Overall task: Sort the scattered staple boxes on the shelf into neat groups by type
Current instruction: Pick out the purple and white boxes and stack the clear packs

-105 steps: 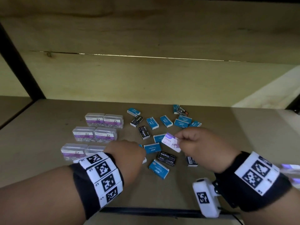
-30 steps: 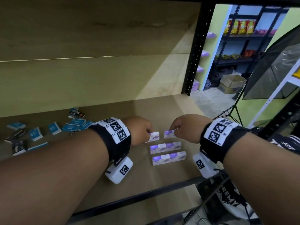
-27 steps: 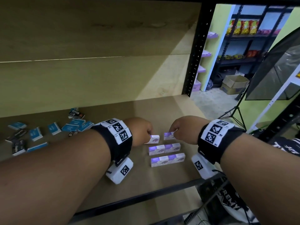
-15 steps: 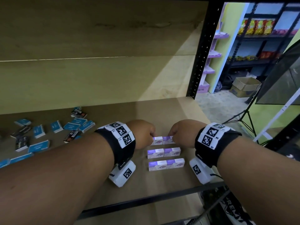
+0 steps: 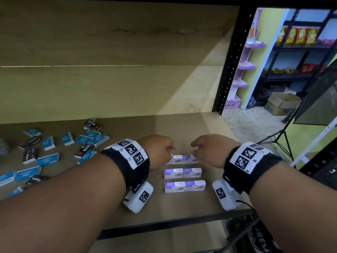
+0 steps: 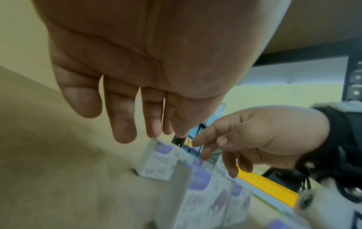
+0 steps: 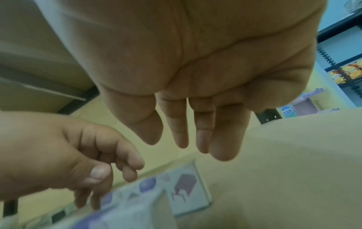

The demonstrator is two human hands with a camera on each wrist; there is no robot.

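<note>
purple boxes (image 5: 183, 172): three neat rows of two, sitting near the front right of the shelf (image 5: 182, 130). The back pair (image 5: 182, 159) is the one right under the hands.

left hand (image 5: 157, 150): hovering just above the left box of that back pair. Its fingers (image 6: 121, 124) are loose and spread, gripping nothing (one tip looks right at the box's top corner in the wrist view, can't say if it's touching).

right hand (image 5: 209, 150): same deal over the right box, fingers (image 7: 180, 131) hanging relaxed, nothing in them.

step: I'd call it the let-go after setting the back pair down, so the purple group looks done.

blue boxes (image 5: 47, 143): scattered over the left part of the shelf, well away from the purple ones.

black boxes (image 5: 30, 155): mixed in among the blue, lying every which way.

next move: probably reach back left and pick one colour out of the pile, then start a fresh group on bare shelf.
</note>
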